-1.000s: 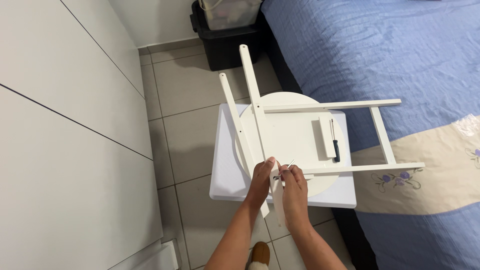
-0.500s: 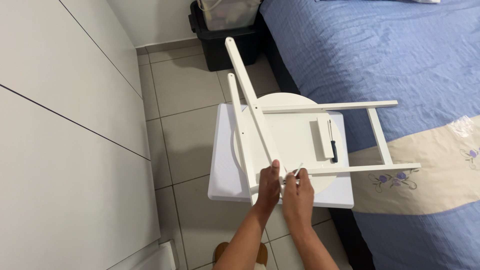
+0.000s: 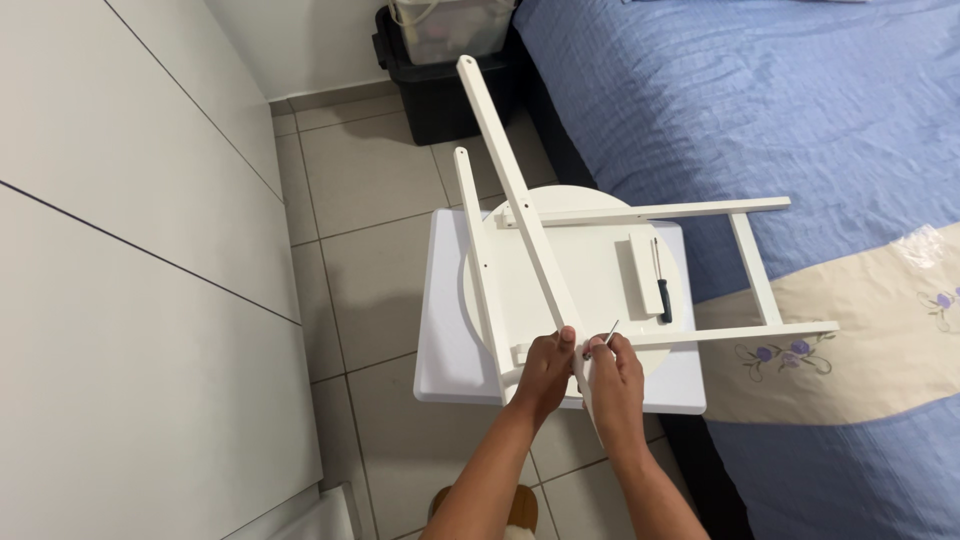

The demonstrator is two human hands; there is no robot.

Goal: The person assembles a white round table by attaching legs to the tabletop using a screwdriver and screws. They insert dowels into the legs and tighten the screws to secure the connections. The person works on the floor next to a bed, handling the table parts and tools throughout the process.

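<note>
A white wooden frame of slats and rails (image 3: 640, 213) lies on a round white panel (image 3: 590, 270), which rests on a small white table (image 3: 445, 350). One long white slat (image 3: 510, 180) slants up from my hands toward the far wall. My left hand (image 3: 545, 370) grips the lower end of that slat. My right hand (image 3: 612, 375) pinches a thin metal pin or key (image 3: 610, 330) right beside the slat's end. A black-handled screwdriver (image 3: 660, 285) and a short white block (image 3: 637, 268) lie on the round panel.
A bed with a blue cover (image 3: 760, 110) fills the right side, with the frame's ends reaching over it. White cabinet doors (image 3: 120, 250) line the left. A black bin with a clear box on top (image 3: 440, 70) stands on the tiled floor (image 3: 350, 200) at the far end.
The long slat's far end has swung left and up, and it now stands steeper. Both hands stayed together at its lower end, and the view has shifted slightly.
</note>
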